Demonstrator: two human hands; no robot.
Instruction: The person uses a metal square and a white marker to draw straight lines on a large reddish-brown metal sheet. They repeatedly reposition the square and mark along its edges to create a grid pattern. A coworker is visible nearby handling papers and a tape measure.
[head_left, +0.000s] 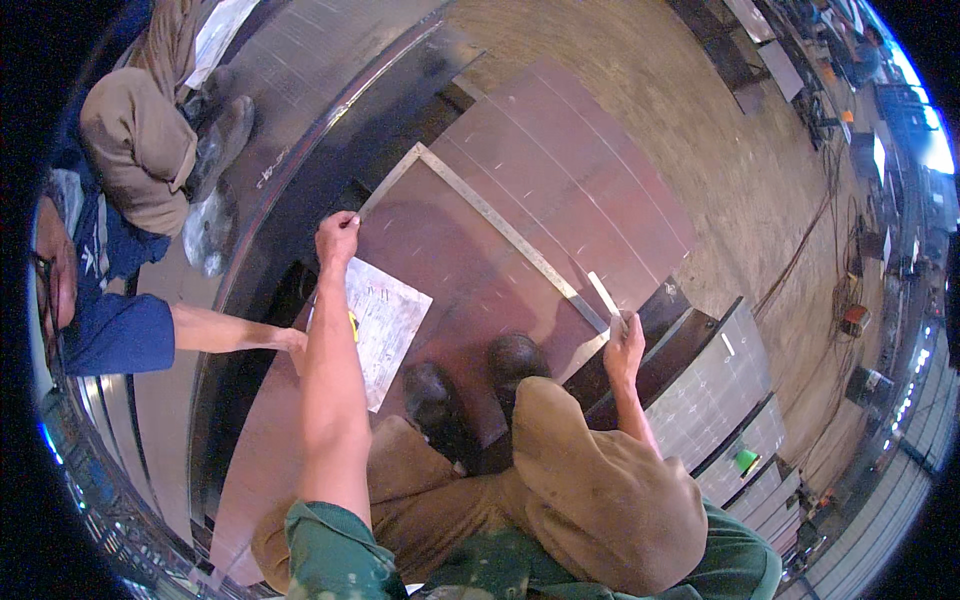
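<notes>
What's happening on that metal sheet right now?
A person squats on a reddish steel plate, the left hand pressed near one end of a long metal straightedge, the right hand holding a white marker at the other. A paper drawing lies between. A co-worker's hand rests beside it.

Two bare hands up from the lower edge: the left hand [337,236] at centre left, the right hand [625,347] right of centre. One more hand, a co-worker's hand [293,345], comes in from the left. One long metal straightedge [497,224] crosses mid-frame. One white marker stick [603,293] above the right hand. One paper sheet [383,325] at centre left. Two dark shoes [478,385] at lower centre, two grey shoes [220,135] upper left. One large brown steel plate [560,170] beneath it all.
</notes>
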